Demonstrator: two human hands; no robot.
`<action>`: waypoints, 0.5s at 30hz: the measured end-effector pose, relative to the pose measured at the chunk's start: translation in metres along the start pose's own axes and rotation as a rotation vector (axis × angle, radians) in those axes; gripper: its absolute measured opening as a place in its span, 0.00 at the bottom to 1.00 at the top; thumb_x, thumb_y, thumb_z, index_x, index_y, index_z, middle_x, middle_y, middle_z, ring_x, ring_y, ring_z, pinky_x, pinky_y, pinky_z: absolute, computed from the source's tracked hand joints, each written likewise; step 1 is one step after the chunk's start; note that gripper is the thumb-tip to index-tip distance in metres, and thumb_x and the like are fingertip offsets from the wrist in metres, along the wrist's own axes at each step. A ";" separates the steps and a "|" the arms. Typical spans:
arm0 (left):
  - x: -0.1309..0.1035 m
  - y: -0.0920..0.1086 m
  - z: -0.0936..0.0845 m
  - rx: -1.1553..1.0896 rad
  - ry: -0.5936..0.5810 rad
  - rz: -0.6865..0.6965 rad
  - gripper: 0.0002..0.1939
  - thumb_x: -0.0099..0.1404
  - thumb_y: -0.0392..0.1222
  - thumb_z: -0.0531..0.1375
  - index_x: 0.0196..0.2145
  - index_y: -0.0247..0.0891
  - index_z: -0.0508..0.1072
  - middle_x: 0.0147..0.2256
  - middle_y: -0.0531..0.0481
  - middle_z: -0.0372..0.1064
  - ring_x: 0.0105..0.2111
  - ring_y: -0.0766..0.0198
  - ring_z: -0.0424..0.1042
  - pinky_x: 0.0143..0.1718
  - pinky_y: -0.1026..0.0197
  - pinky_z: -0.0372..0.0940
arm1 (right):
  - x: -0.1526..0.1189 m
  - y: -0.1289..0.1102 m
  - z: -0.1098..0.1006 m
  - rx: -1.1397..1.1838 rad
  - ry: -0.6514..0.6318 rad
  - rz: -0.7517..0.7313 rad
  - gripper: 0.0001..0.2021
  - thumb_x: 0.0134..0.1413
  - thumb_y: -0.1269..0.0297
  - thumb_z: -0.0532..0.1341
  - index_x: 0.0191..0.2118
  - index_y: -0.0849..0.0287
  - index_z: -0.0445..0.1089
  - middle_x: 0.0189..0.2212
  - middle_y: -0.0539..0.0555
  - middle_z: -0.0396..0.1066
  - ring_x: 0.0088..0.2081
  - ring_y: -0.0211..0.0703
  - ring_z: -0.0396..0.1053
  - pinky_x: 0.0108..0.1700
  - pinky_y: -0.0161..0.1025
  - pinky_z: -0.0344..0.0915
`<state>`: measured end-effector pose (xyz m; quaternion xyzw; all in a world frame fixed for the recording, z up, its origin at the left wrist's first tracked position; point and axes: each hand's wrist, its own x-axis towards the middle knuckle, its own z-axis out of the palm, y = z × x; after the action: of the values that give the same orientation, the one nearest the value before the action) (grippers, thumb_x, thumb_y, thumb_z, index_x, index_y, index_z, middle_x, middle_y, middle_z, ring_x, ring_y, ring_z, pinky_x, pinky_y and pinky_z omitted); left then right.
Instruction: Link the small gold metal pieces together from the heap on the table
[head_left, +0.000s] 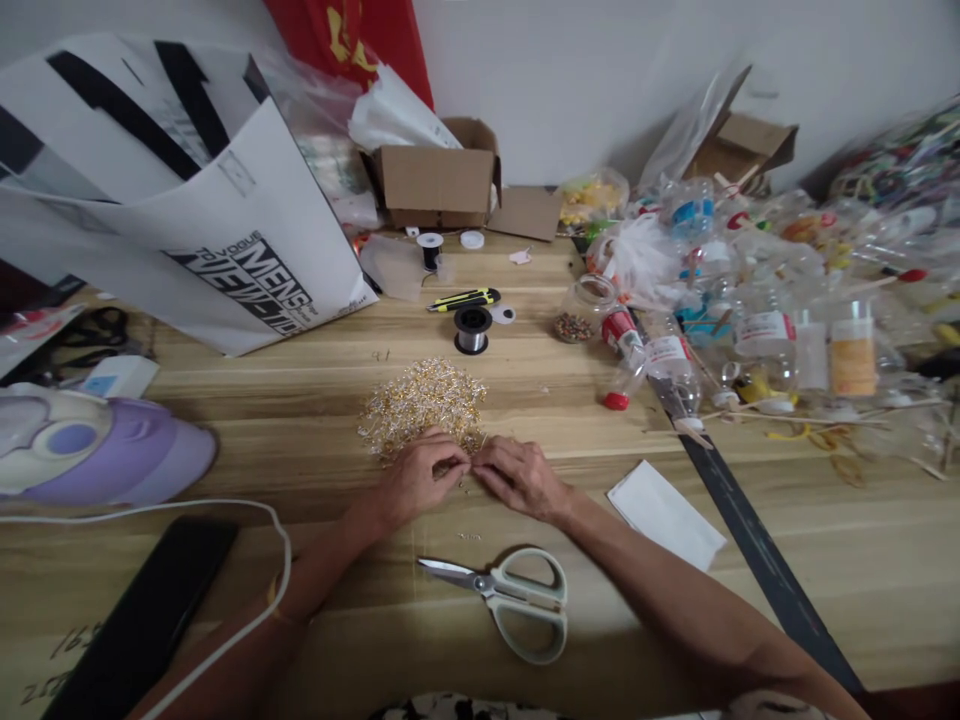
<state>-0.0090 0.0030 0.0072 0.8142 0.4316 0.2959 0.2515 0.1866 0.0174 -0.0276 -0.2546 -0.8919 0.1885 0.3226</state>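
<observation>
A loose heap of small gold and silver jewellery pieces (424, 395) lies on the wooden table. At its near edge my left hand (424, 472) has its fingertips pinched together. My right hand (523, 480) meets it fingertip to fingertip, also pinched. Whatever sits between the fingers is too small to name. A few tiny beads (468, 491) lie just below the fingertips, and a short row of small pieces (469, 537) rests nearer to me. Scissors with pale handles (525, 603) lie in front of my hands, blades pointing left.
Behind the heap stand a wire spool (472, 330) and a yellow-black utility knife (465, 299). Plastic bottles (667, 365) crowd the right, near a folded white paper (666, 515). At left are a paper bag (247, 240), a purple-white device (112, 450), a black phone (142, 620) and a white cable (281, 545).
</observation>
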 end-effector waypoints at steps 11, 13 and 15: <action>0.005 -0.001 0.002 0.014 -0.019 -0.028 0.08 0.57 0.28 0.58 0.23 0.35 0.71 0.23 0.51 0.68 0.28 0.65 0.64 0.31 0.64 0.60 | -0.001 0.002 0.001 -0.037 -0.024 0.013 0.04 0.60 0.69 0.54 0.39 0.59 0.65 0.31 0.55 0.71 0.32 0.40 0.68 0.33 0.36 0.63; 0.005 -0.002 0.002 0.018 -0.018 -0.023 0.08 0.57 0.27 0.57 0.23 0.35 0.71 0.23 0.51 0.68 0.28 0.65 0.64 0.30 0.64 0.59 | -0.002 0.002 0.001 -0.046 -0.028 0.013 0.04 0.60 0.69 0.54 0.39 0.60 0.65 0.32 0.55 0.71 0.33 0.40 0.68 0.34 0.36 0.63; 0.005 -0.002 0.002 0.019 -0.012 -0.016 0.08 0.57 0.28 0.57 0.23 0.35 0.71 0.23 0.51 0.67 0.28 0.65 0.64 0.29 0.64 0.59 | -0.001 0.002 0.001 -0.059 -0.027 0.018 0.04 0.60 0.69 0.54 0.39 0.60 0.65 0.33 0.55 0.71 0.33 0.40 0.68 0.35 0.36 0.63</action>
<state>-0.0065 0.0085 0.0056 0.8147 0.4395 0.2850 0.2487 0.1879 0.0182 -0.0298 -0.2691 -0.8991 0.1686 0.3012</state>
